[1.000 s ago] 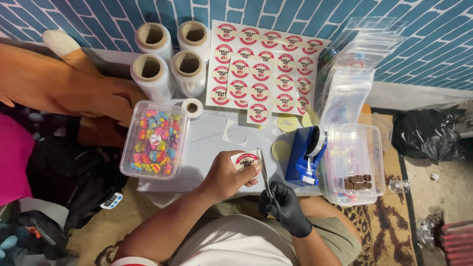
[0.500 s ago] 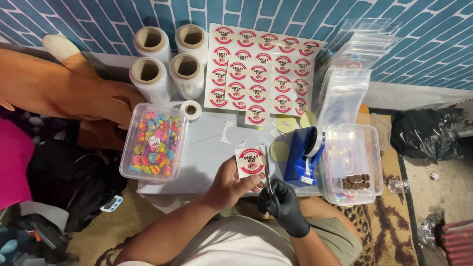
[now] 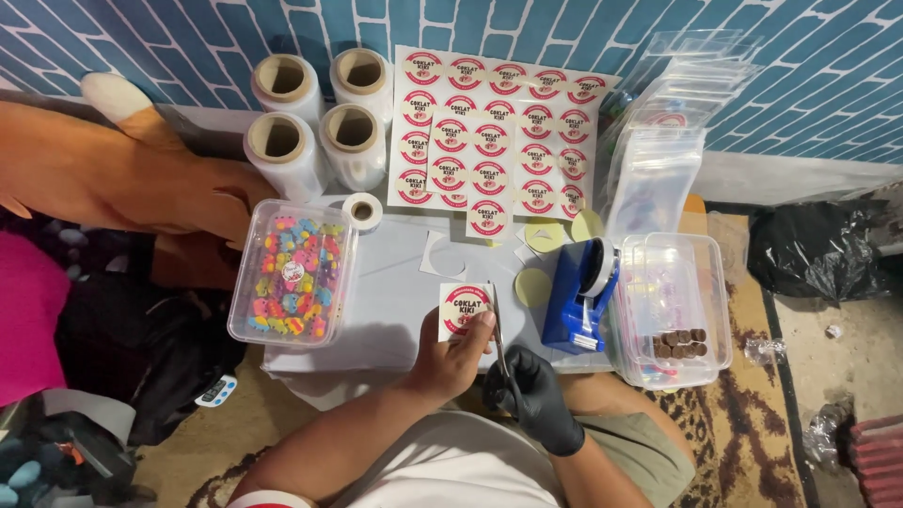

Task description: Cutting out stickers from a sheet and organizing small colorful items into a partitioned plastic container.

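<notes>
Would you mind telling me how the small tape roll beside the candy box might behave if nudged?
The small tape roll looks light and lies flat, hole up, so it would probably slide, not roll. Tipped onto its edge, it might roll toward the candy box.

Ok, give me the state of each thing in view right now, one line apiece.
Left hand: bare, holding a square sticker piece.
Sticker piece: lifted, round label face up.
Right hand: black-gloved, gripping scissors.
Scissors: blades at the sticker's edge.
Candy box: lid on, full.
Right-side box: mostly empty, few brown pieces.
Film rolls: four, standing upright.
Tape dispenser: standing, roll loaded.
</notes>
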